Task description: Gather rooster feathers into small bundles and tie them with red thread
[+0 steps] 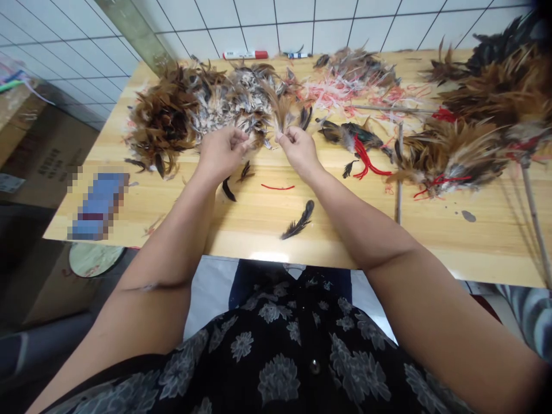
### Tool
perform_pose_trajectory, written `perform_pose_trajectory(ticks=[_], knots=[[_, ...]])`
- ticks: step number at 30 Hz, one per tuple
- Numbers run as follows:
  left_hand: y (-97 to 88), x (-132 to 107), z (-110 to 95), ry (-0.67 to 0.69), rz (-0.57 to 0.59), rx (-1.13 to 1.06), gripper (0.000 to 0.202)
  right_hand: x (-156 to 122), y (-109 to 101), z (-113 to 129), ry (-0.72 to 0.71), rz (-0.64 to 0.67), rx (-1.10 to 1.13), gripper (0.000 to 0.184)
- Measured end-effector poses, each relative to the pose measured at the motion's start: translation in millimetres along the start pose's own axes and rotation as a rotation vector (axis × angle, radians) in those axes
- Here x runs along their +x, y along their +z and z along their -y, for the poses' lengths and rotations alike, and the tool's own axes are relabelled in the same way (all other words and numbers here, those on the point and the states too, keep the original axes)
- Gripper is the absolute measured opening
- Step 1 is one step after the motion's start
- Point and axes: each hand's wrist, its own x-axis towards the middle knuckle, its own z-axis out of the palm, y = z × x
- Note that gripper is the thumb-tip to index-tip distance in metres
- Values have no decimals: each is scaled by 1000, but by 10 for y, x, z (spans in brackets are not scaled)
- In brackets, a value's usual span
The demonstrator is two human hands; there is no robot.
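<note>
My right hand (pixel 299 150) pinches a small tuft of brown feathers (pixel 281 115) between thumb and fingertips (pixel 280 136), the quills gathered and the tips fanning upward, above the far half of a pale wooden desk (pixel 259 221). My left hand (pixel 222 152) sits just beside it, its fingers curled nearly closed and reaching toward the same tuft — whether they have hold of any feathers, I cannot tell

Behind my hands, a heap of dark brown feathers (pixel 161 123) runs into a speckled grey-and-white pile (pixel 228 100). Farther right lie a mound of feathers (pixel 357 68) and a tangle of pink-red strands (pixel 332 92). A length of red cord (pixel 364 159) curls beside a dark, glossy feather bunch (pixel 349 135), while a short red thread (pixel 278 187) and a lone black feather (pixel 298 219) lie on bare wood nearer me

At the right, a feather bundle tied with red cord (pixel 452 155) rests across a thin wooden stick (pixel 399 172) — larger bunches (pixel 495 75) crowd the corner beyond. A red-capped marker (pixel 245 55) and a blue-marked pen (pixel 296 55) lie at the far edge against a white tiled wall (pixel 259 29). A blurred blue object (pixel 99 207) sits at the desk's left end, and my black floral top (pixel 280 356) fills the foreground
</note>
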Motion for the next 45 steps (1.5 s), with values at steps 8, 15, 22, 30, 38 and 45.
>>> perform_pose_trajectory(ticks=[8,15,22,30,38,45], knots=[[-41,-68,66,-4,-40,76,45,17,8,-174,-84,-3,13,64],[-6,108,347,80,-43,-560,35,18,-2,-166,-77,-3,21,66],[249,164,228,-57,129,-938,42,-25,-5,-61,-17,-15,-27,61],[441,0,96,-63,19,-946,45,-179,-42,25,-92,38,-46,70],[340,-112,-46,-157,62,-1137,47,-227,-69,4,-126,58,-57,71],[406,-153,-90,-176,95,-1167,46,-285,-47,76,-120,100,-141,72]])
